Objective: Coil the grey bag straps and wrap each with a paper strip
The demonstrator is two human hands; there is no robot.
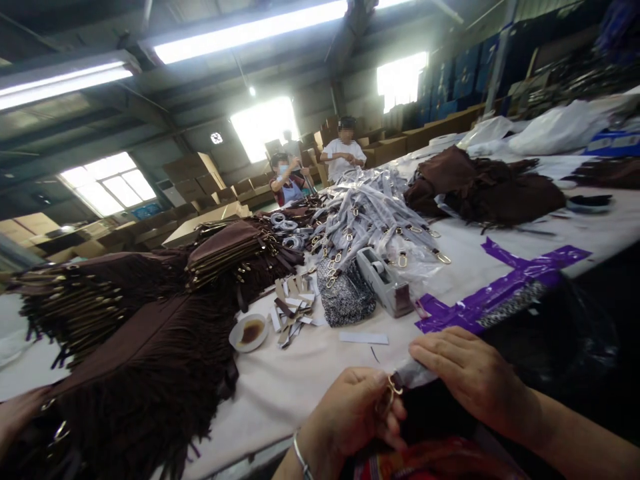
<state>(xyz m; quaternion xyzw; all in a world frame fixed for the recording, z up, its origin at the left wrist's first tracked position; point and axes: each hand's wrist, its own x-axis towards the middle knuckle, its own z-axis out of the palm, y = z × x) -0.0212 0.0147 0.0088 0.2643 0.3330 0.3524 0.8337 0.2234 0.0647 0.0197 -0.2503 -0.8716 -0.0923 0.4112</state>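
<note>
My left hand [350,410], a silver bangle on its wrist, pinches the gold metal clasp [393,388] at the end of a bag strap. The strap [413,373] is wrapped in pale plastic, and my right hand [470,377] is closed over it a short way from the clasp. Both hands are at the table's front edge, with the rest of the strap hidden. Just beyond them lie a white paper strip [364,339] and purple tape [505,287] stuck along the edge.
Fringed brown bags [150,360] are stacked on the left, where another person's hand [20,417] shows. Wrapped straps [370,207], a tape dispenser [384,283], a dish of brown liquid [249,332] and paper strips [293,307] cover the middle. People [345,150] stand at the far end.
</note>
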